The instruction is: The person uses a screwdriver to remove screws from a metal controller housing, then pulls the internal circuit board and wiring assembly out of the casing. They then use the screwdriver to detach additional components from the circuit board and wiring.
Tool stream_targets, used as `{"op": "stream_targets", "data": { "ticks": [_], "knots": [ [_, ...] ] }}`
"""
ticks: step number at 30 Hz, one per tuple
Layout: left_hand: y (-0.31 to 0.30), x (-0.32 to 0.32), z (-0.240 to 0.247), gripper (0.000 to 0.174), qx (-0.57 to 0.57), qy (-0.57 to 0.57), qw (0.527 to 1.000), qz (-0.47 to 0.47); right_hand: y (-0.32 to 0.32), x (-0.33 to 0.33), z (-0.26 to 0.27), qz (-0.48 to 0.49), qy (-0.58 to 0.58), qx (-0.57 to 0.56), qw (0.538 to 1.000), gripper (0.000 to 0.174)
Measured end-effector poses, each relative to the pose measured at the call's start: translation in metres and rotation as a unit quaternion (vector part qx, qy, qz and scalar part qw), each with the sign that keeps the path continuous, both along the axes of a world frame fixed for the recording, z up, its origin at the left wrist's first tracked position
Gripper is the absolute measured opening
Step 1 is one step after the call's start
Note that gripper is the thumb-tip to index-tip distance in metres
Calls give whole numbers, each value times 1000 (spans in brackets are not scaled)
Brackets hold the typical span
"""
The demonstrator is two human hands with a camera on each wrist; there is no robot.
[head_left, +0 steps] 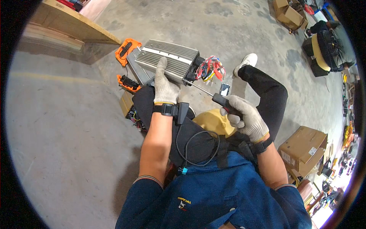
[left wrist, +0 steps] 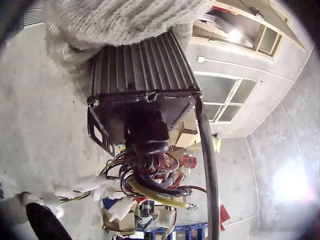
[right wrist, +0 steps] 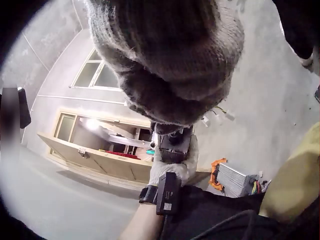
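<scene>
A finned grey metal box (head_left: 167,57) is held up by my gloved left hand (head_left: 166,86), thumb across its top fins. Coloured wires (head_left: 212,68) hang from its right end. My gloved right hand (head_left: 246,116) grips the dark handle of a screwdriver (head_left: 223,100); its shaft reaches the box's near right corner. In the left wrist view the shaft (left wrist: 207,165) meets a corner of the end plate (left wrist: 110,117), beside the black wire outlet. The right wrist view has the glove (right wrist: 170,60) covering the handle, with the box end (right wrist: 174,150) beyond.
Another finned unit (head_left: 140,68) lies on the floor behind, beside orange-cased parts (head_left: 127,49). A yellow rounded object (head_left: 215,121) is between the legs. Cardboard boxes (head_left: 305,147) stand at the right, a person (head_left: 337,45) is at the upper right, and a wooden door (head_left: 72,23) is upper left.
</scene>
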State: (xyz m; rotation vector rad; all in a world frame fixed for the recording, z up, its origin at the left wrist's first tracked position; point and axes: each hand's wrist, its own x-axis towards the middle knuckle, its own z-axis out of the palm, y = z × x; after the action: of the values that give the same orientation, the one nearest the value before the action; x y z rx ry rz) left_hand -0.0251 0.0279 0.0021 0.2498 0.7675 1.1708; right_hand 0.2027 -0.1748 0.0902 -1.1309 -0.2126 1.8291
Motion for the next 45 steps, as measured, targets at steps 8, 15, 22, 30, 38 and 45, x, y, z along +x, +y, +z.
{"op": "stream_targets", "data": {
  "ticks": [8,15,22,30,38,45],
  "knots": [
    [-3,0,9,60,-18,-26,1000,3,-7,14,-43,3,265,-80,961,55],
    [-3,-2,9,59,-30,-1,1000,8,-10,9,-42,-7,313,-81,946,62],
    [-4,1,17,60,11,-17,1000,8,-8,3,-37,21,314,-82,946,62],
    [-2,0,13,57,19,12,1000,0,-6,-9,-16,70,34,-66,995,59],
    [1,-4,8,61,12,9,1000,-25,-2,-10,-5,124,-394,122,903,36],
    [-3,1,5,59,-22,-15,999,23,-4,-19,-23,-25,-495,154,855,40]
  ]
}}
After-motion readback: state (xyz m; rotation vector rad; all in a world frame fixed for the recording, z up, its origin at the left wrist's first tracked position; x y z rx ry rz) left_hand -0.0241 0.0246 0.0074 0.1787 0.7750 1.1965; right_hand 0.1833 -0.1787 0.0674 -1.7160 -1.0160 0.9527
